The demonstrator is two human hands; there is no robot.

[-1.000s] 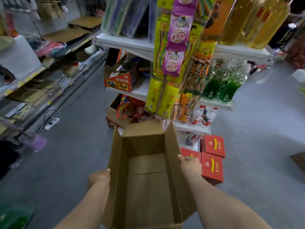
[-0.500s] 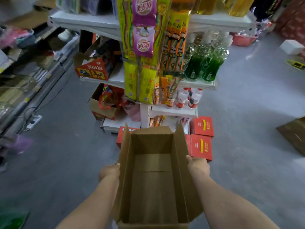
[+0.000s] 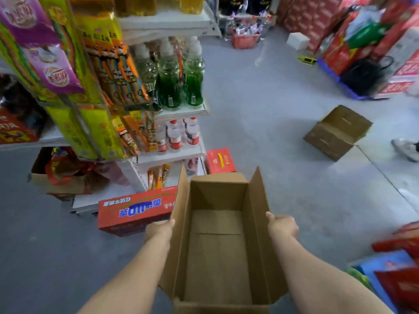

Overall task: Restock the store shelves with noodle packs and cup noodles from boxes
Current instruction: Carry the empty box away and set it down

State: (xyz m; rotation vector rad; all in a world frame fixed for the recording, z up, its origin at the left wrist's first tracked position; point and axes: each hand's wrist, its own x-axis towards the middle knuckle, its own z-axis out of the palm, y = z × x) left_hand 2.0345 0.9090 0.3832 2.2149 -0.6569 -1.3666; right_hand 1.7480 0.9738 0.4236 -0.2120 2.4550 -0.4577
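I carry an empty brown cardboard box (image 3: 216, 252) in front of me, its flaps standing up. My left hand (image 3: 158, 231) grips the box's left wall from outside. My right hand (image 3: 282, 226) grips its right wall. Nothing lies inside the box. A white end shelf (image 3: 179, 114) stands ahead on the left, stocked with green bottles (image 3: 179, 85), small red-labelled bottles and hanging snack packs (image 3: 68, 64). No noodle packs or cup noodles are clearly visible.
A red carton (image 3: 136, 210) lies on the floor left of the box, a smaller red one (image 3: 220, 160) beside the shelf base. An open cardboard box (image 3: 337, 131) sits on the grey floor at right, near someone's shoe (image 3: 405, 148). Stacked red goods fill the far right.
My view has swung to the right with the box still held in both hands. The shelf has slid left, and the open floor and another cardboard box have come into sight.
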